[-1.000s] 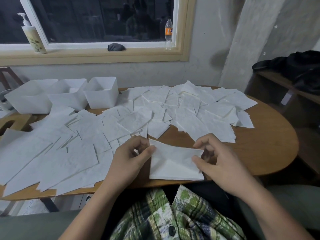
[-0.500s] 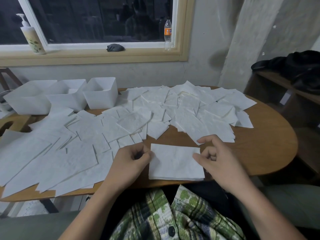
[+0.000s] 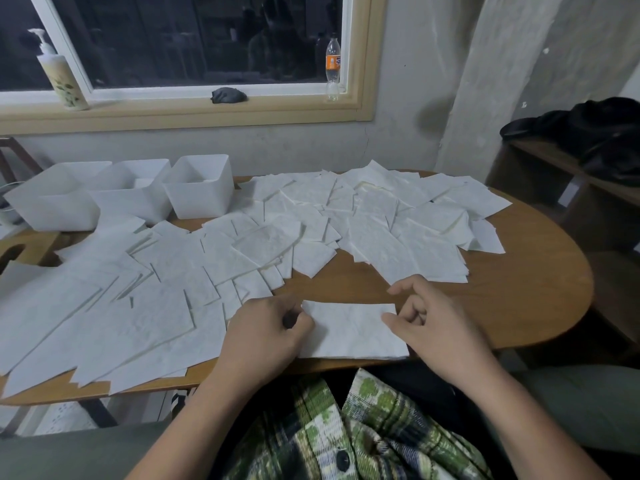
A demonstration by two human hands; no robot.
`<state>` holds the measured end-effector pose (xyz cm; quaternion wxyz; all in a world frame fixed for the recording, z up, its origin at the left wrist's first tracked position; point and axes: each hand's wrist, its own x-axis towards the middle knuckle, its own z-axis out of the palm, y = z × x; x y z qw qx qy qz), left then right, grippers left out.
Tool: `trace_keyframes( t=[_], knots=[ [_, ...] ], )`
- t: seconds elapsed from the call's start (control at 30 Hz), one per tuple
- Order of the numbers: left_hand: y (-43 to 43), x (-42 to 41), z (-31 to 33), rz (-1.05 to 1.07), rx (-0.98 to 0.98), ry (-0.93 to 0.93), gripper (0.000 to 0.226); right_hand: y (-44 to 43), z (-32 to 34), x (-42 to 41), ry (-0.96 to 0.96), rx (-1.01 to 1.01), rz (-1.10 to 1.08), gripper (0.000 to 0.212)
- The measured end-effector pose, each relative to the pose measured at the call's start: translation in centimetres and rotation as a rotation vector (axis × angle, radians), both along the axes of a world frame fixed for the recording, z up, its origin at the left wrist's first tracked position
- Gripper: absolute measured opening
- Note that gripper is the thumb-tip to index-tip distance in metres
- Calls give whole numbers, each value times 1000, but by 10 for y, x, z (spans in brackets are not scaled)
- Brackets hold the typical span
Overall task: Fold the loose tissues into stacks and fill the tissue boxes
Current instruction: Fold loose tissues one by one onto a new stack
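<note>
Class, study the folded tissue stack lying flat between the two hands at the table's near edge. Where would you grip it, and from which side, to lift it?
Probably by its left and right edges, coming in from both sides at once. The folded stack lies flat on the table, so fingers must slide under an edge, and the left hand and right hand sit right at those edges.

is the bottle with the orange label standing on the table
No, the bottle stands on the window sill, above and behind the table.
</note>
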<state>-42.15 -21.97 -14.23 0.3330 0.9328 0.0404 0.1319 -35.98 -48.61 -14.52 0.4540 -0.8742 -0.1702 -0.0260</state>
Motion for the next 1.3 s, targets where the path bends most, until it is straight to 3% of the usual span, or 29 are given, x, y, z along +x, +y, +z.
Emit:
trace_keyframes(
  t=[0.13, 0.27, 0.43, 0.53, 0.67, 0.77, 1.0, 1.13, 1.3],
  knots=[
    [0, 1, -2, 5, 25, -14, 31, -2, -3, 8, -62, -14, -40, 17],
    [1, 2, -2, 29, -30, -39, 31, -8, -16, 27, -255, -195, -121, 10],
    [1, 3, -1, 33, -124, -58, 24, -7, -28, 45, -352, -418, -212, 22],
    [1, 4, -3, 29, -132, -66, 22, -5, -29, 48, -342, -434, -270, 21],
    [2, 4, -3, 27, -124, -80, 21, -4, -29, 46, -365, -456, -295, 3],
    [2, 3, -4, 17, -130, -84, 20, -3, -29, 44, -380, -469, -267, 9],
    [1, 11, 3, -23, -274, -139, 11, -7, -21, 28, -389, -218, -165, 8],
    [0, 35, 5, -83, -272, -175, 35, -11, -19, 24, -357, -79, -146, 7],
    [-9, 79, 6, -171, -96, -129, 65, -15, -21, 21, -338, -13, -115, 14]
  ],
)
